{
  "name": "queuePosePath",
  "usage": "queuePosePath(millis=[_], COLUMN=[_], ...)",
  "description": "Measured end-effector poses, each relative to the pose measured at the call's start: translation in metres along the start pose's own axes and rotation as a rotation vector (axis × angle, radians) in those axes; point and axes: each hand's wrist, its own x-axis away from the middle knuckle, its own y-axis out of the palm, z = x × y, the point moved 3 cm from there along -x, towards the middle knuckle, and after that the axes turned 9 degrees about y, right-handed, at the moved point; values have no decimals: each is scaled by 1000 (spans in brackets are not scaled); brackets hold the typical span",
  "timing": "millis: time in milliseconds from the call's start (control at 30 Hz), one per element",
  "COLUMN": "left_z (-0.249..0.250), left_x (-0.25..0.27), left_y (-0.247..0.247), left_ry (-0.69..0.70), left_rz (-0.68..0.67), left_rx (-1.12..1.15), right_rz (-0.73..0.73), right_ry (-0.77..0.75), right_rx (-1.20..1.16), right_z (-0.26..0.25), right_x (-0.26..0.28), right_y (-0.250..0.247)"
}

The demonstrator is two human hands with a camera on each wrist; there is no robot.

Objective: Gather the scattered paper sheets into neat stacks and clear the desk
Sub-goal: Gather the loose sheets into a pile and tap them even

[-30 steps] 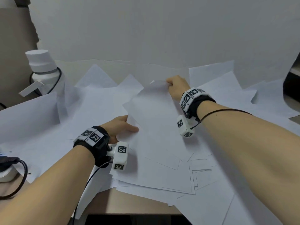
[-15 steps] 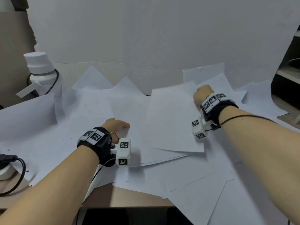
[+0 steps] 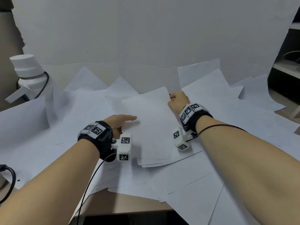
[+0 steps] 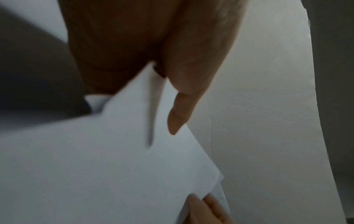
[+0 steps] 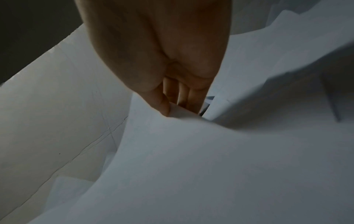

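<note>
White paper sheets point(image 3: 203, 176) lie scattered and overlapping all over the desk. A small, roughly squared stack point(image 3: 154, 130) lies at the centre between my hands. My left hand point(image 3: 123, 120) holds its left edge, thumb point(image 4: 182, 106) stretched over the top sheet point(image 4: 114, 166); the fingers are hidden beneath. My right hand point(image 3: 176, 101) pinches the stack's far right corner. In the right wrist view the thumb point(image 5: 162, 106) presses on the sheet point(image 5: 191, 166) and the fingers curl under it.
A white bottle point(image 3: 27, 73) stands at the back left with a black cable point(image 3: 9, 181) near the left edge. A white backdrop point(image 3: 146, 38) closes the rear. Dark shelving point(image 3: 285, 75) is at the right. The bare wooden desk front point(image 3: 129, 205) shows under overhanging sheets.
My right hand reached right, then came back left with a sheet onto the centre stack. The left thumb has stretched out over the stack's left edge.
</note>
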Motion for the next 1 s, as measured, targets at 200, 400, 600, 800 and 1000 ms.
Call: queuePosePath(millis=[200, 400, 600, 800, 1000], left_z=[-11, -15, -15, -12, -19], left_x=[-20, -5, 1, 5, -7], left_y=[-11, -25, -27, -21, -21], left_ry=[132, 234, 276, 319, 306], left_rz=[103, 228, 209, 271, 305], left_rx=[-62, 80, 260, 325, 274], right_rz=[1, -66, -257, -257, -455], right_ry=[95, 255, 205, 68, 215], right_rx=[-24, -13, -170, 42, 201], right_z=[13, 48, 43, 31, 38], right_x=[-4, -6, 7, 16, 30], right_y=[-5, -38, -36, -33, -32])
